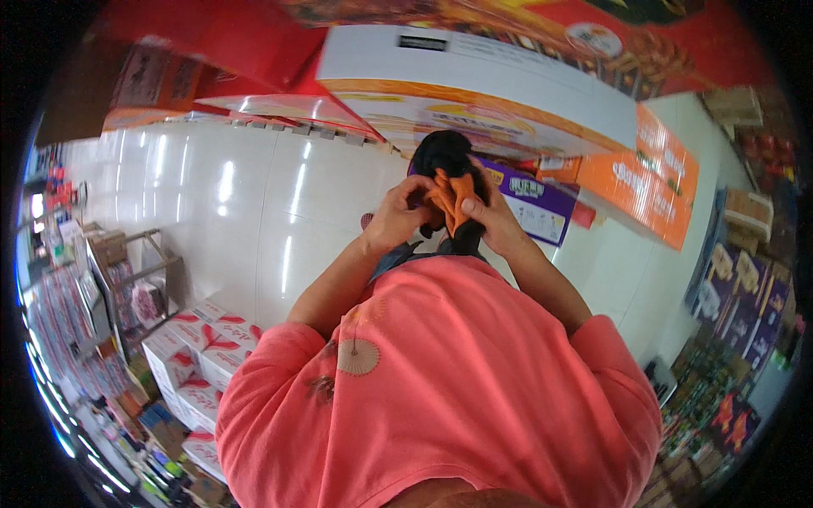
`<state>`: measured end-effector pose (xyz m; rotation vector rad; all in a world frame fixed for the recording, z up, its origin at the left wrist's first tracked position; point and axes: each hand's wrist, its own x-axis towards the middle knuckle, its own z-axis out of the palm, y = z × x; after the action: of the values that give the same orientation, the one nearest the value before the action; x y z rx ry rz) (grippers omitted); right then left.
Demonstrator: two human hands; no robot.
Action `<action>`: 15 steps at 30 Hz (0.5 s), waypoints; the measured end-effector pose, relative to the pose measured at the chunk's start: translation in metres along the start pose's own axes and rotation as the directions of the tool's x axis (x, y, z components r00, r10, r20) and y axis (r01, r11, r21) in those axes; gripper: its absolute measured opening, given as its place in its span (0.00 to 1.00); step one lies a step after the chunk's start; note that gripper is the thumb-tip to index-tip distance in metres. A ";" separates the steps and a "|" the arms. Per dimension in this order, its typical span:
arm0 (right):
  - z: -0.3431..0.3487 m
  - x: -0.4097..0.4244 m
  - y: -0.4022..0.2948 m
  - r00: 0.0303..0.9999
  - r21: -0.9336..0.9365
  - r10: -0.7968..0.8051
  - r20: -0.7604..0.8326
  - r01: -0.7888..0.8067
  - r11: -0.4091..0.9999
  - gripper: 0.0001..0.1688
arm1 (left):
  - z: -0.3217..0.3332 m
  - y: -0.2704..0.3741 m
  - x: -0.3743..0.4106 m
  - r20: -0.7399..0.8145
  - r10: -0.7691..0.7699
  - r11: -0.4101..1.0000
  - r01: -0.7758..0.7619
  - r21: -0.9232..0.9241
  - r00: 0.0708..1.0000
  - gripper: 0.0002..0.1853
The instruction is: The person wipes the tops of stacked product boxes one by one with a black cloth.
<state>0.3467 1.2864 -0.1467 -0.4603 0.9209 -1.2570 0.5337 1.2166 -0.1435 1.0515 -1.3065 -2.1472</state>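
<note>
In front of my waist I hold a bundle of orange and black cloth [458, 197], which looks like work gloves. My left hand [401, 213] pinches its orange folds from the left, with thumb and fingers curled in. On the other side my right hand [492, 213] grips it, the thumb lying across the orange part. The black portion of the bundle bulges upward beyond my fingers. Some of the bundle's underside is hidden by my hands.
Beyond my hands stands a large white and orange carton [476, 89]. A purple carton [530, 200] and an orange carton [648, 178] sit to the right. At left are stacked white and red boxes [203, 346] and a wooden-framed rack [136, 273] on glossy tile floor [254, 190].
</note>
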 end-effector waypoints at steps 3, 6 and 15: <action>0.033 -0.010 -0.030 0.935 -0.506 -0.351 -0.042 0.283 0.815 0.46 | 0.005 0.041 -0.012 0.038 0.368 0.912 -0.368 0.183 0.929 0.20; 0.066 -0.023 -0.080 0.621 -0.805 -0.750 0.227 0.554 0.214 0.33 | 0.004 0.100 -0.020 0.150 0.802 0.403 -0.708 0.580 0.579 0.20; 0.120 0.044 -0.125 0.614 -0.921 -0.737 0.282 -0.043 -0.388 0.23 | -0.051 0.169 0.033 0.347 0.850 -0.199 -0.368 0.909 0.397 0.16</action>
<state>0.3680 1.1883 0.0010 -2.1183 2.4927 -0.8948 0.5464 1.0851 -0.0220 0.6786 -2.2336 -0.0106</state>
